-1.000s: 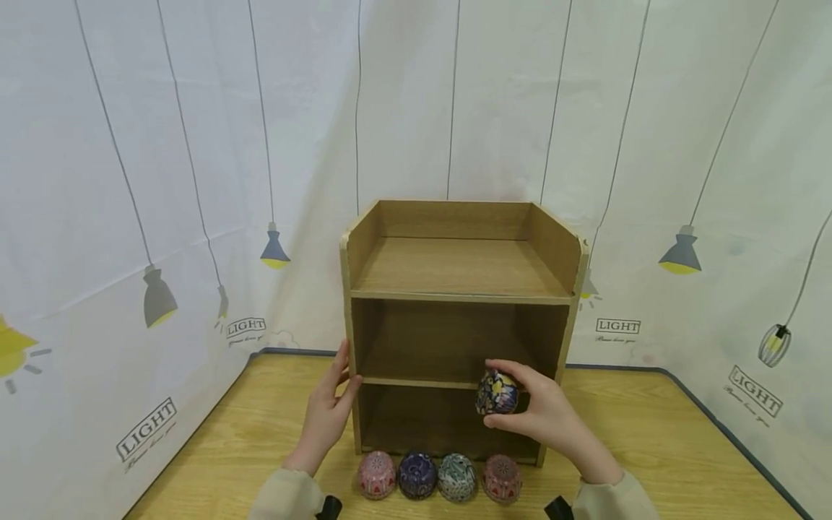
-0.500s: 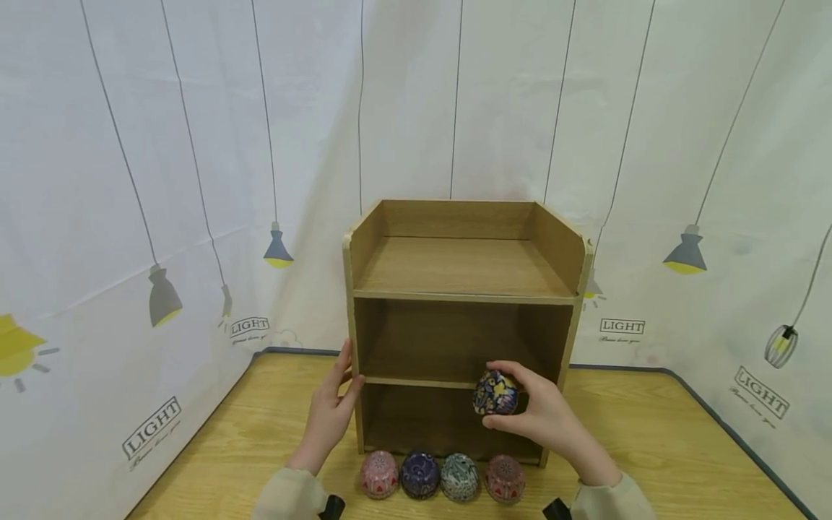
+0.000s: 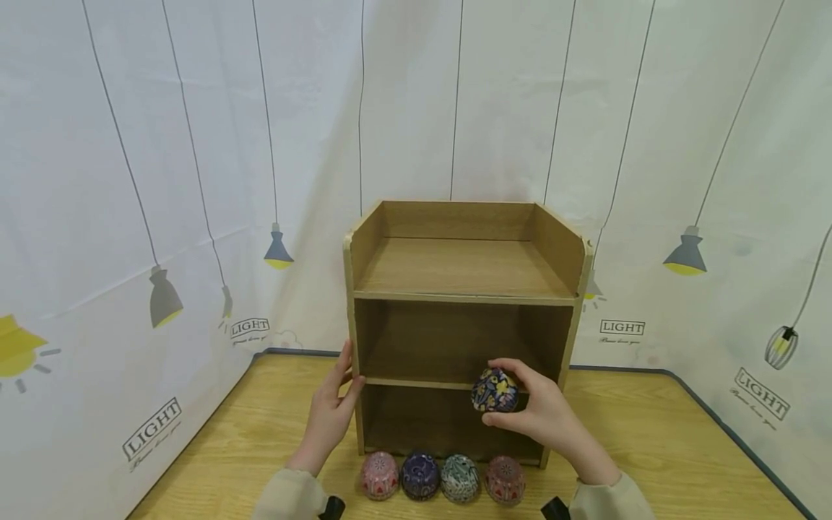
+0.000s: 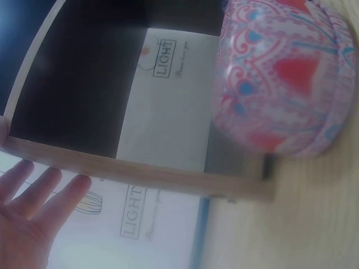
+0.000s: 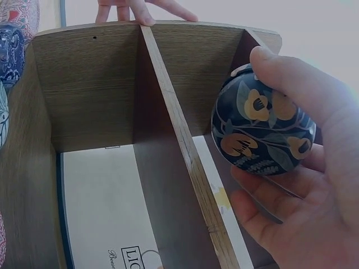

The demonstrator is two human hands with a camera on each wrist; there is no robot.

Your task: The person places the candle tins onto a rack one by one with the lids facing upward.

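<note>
A wooden shelf unit (image 3: 463, 296) with three levels stands on the table. My right hand (image 3: 542, 413) grips a dark blue tin with yellow flowers (image 3: 495, 391) (image 5: 261, 129) in front of the middle shelf board's right end (image 3: 422, 382). My left hand (image 3: 330, 412) rests with straight fingers (image 4: 33, 185) against the unit's left side panel (image 3: 354, 375), and the fingertips (image 5: 146, 10) show over the panel's edge in the right wrist view. Several patterned tins lie in a row before the unit: pink (image 3: 380, 475) (image 4: 283, 78), dark blue (image 3: 419, 476), green (image 3: 459, 477), red (image 3: 503, 479).
The wooden table (image 3: 656, 448) is walled by a white cloth backdrop (image 3: 162, 180) printed with lamps and "LIGHT" labels. The unit's back is open, so the backdrop shows through it (image 5: 101, 196).
The right hand has lifted the flowered tin slightly, up to the level of the middle shelf board. The left hand has stayed on the side panel.
</note>
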